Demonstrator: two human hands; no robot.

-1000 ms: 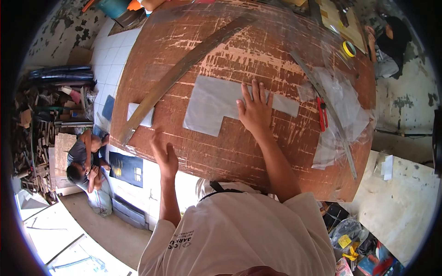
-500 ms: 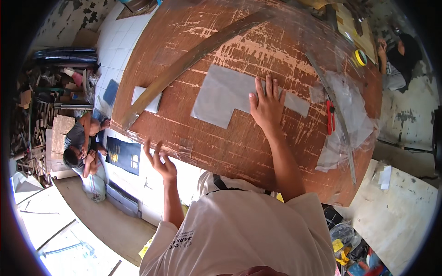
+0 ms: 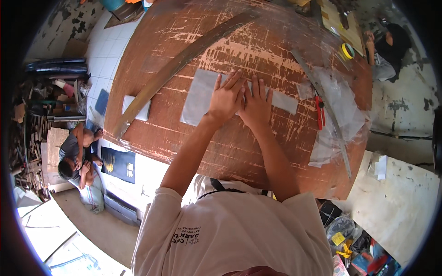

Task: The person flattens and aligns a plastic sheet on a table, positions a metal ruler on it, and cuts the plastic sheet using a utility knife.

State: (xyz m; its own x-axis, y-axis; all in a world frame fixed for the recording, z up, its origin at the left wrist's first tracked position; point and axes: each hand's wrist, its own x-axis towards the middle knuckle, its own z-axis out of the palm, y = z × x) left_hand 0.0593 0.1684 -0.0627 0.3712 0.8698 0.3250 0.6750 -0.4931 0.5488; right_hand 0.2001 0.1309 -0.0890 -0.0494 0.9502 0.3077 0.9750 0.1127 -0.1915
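Both hands press flat on a grey translucent plastic sheet lying on the worn brown wooden table. My left hand covers the sheet's middle, fingers stretched out and pointing away. Right beside it, my right hand lies flat with its fingers extended, the two hands touching. A narrow strip of the sheet shows to the right of my right hand. The sheet's lower notched edge is partly hidden beneath the hands. A red cutter knife rests farther right, apart from my hands.
A long wooden bar crosses the table's left side over a pale folded stack. At right lie a thin metal strip, crumpled clear plastic and a yellow tape roll. One person crouches left; another sits at far right.
My left hand has moved from the table's near edge up onto the plastic sheet, next to my right hand. The right hand still lies on the sheet. The whole view has shifted slightly.
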